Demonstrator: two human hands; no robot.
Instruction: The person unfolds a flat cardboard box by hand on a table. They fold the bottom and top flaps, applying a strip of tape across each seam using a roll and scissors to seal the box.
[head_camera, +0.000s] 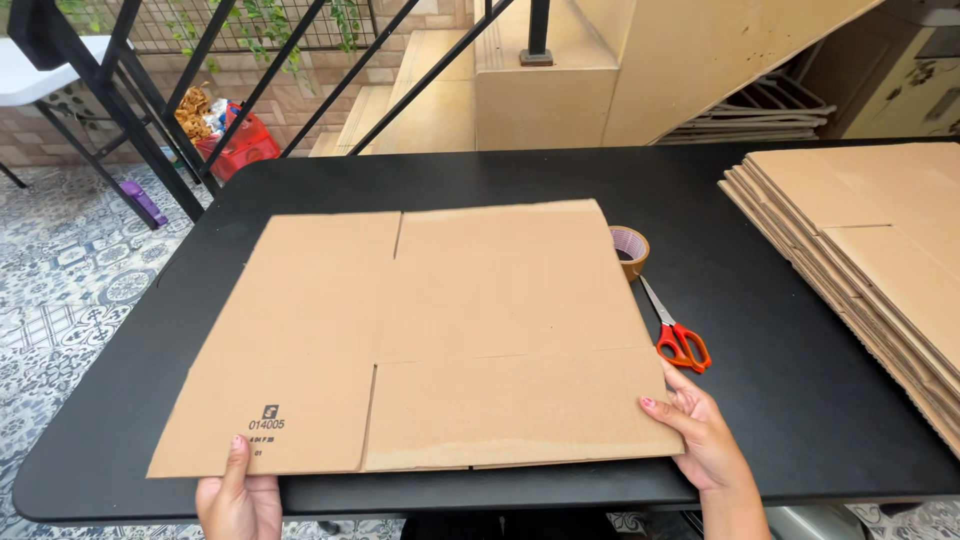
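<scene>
Flattened cardboard box (420, 335) lying flat on black desk (760, 330), centre-left, near edge reaching the desk's front rim, slots between flaps visible at far and near edges, small dark print in the near left corner. Left hand (238, 495) at the near left edge of the cardboard, thumb on top, fingers hidden under the sheet; grip pinched on that edge. Right hand (700, 430) at the near right corner, thumb laid on the upper face, fingers curled beneath or beside the edge; grip closed on the corner, though underside contact not visible. Just beyond the right hand, red-handled scissors (678, 335) flat on the desk, blades pointing away, handles nearest the fingers, just beside the cardboard's right edge. Roll of brown packing tape (631, 250) farther back, tucked against the far right corner of the cardboard, partly hidden by it. Stack of flat cardboard sheets (870, 260) on the right end of the desk, well apart from the hands, edges stepped. Behind the desk: black metal railing (250, 95), beige steps (440, 95), red crate (240, 150) at the left, patterned tile floor (70, 270).
</scene>
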